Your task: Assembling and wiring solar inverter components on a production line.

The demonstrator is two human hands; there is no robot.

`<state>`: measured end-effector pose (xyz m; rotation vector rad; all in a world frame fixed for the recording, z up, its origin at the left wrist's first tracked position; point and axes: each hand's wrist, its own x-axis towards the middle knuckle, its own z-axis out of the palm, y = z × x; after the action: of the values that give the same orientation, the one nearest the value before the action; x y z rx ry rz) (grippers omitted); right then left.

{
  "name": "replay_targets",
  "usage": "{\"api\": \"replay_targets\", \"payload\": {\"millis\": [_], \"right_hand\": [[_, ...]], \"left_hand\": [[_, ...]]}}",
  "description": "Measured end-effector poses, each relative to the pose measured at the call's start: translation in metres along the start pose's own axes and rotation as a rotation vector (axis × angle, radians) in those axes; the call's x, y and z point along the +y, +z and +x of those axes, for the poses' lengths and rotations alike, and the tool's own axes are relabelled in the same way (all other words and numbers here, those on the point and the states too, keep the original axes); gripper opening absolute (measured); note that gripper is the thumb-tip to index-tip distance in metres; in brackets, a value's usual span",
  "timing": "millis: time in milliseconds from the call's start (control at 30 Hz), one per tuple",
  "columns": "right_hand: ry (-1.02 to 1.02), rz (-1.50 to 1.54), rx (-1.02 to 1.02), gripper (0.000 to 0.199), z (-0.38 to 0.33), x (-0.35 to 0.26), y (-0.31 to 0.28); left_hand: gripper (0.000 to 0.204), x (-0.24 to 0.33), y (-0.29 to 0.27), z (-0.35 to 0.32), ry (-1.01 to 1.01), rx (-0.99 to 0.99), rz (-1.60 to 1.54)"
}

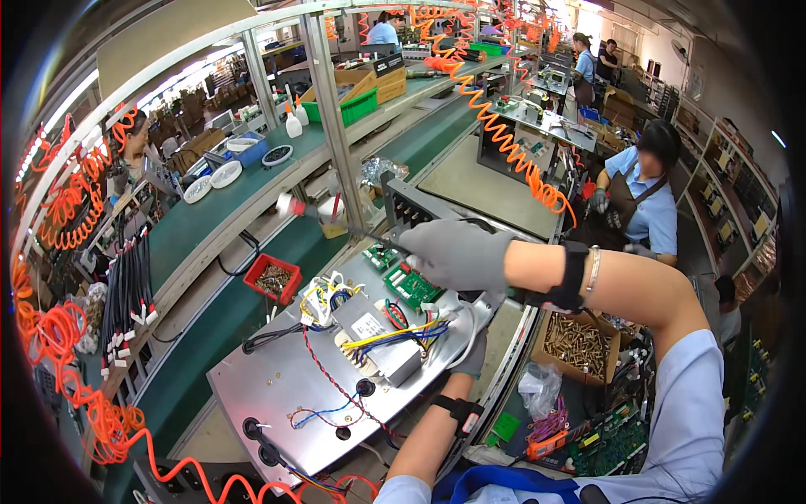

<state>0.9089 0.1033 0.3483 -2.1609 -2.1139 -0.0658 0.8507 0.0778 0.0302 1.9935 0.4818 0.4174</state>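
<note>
My right hand (457, 252), in a grey glove, is closed on a black cable (357, 227) above the far end of a metal panel. The cable reaches left to a blurred red and white end. My left hand (473, 356), also gloved, is at the right edge of the metal panel (277, 395), beside a thick white cable (470, 323); its fingers are hidden. On the panel sit a boxy silver power unit (374, 332), green circuit boards (411, 286) and bundled wires (395, 338). A twisted red and black wire (327, 374) runs across the bare metal.
A red bin of screws (273, 279) stands left of the panel. Black cables (130, 294) and orange coiled hoses (71, 361) hang at the left. At my right is a cardboard box of brass-coloured fasteners (579, 344). A co-worker (642, 193) in an apron stands farther right.
</note>
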Motion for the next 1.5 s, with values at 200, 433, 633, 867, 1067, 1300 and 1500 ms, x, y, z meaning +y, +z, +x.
{"api": "replay_targets", "payload": {"millis": [200, 433, 633, 867, 1067, 1300, 1500], "right_hand": [[0.24, -0.348, -0.528, 0.03, 0.046, -0.017, 0.018], [0.383, -0.552, -0.562, 0.04, 0.094, 0.003, 0.058], [0.322, -0.673, -0.599, 0.041, 0.105, 0.005, 0.064], [0.407, -0.628, -0.469, 0.026, 0.09, -0.004, 0.052], [0.362, -0.657, -0.372, 0.022, 0.08, -0.011, 0.062], [0.274, -0.527, -0.079, 0.023, 0.06, -0.046, 0.024], [-0.276, 0.18, 0.709, 0.033, -0.047, -0.1, 0.015]], "left_hand": [[0.036, -0.017, 0.024, -0.012, 0.108, 0.119, -0.033], [0.04, 0.029, -0.025, -0.024, -0.063, -0.159, -0.086], [0.041, 0.016, -0.032, -0.03, -0.026, -0.111, 0.102], [0.041, 0.051, -0.061, -0.053, 0.199, 0.15, 0.063], [0.052, 0.084, -0.095, -0.146, -0.129, -0.098, -0.063], [0.047, 0.09, -0.118, -0.251, -0.235, 0.07, 0.001], [0.044, 0.06, -0.143, -0.397, -0.578, 0.332, 0.072]]}}
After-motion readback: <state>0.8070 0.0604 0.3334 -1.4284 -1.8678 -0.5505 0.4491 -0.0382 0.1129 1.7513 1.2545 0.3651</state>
